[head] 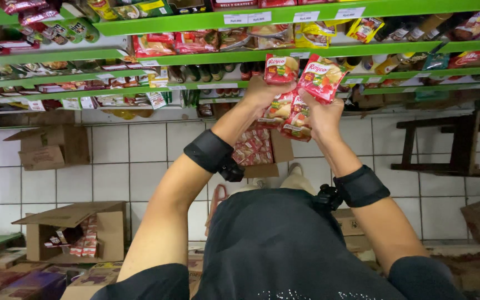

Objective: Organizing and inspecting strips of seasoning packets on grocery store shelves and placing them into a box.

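My left hand (259, 94) and my right hand (319, 114) are raised together in front of the green shelves (306, 54), each gripping red seasoning sachets. The left hand's sachets (280, 69) stick up above its fingers. The right hand's sachets (321, 78) fan upward, and more packets (291, 119) hang between the two hands. Both wrists wear black bands. Below the hands an open cardboard box (258, 149) shows more red sachets inside.
Green shelves hold many packets and bottles (151, 44). Open cardboard boxes sit on the white tiled floor at left (76, 230) and further back (51, 145). A dark wooden stool (445, 144) stands at right. More boxes lie at the lower left.
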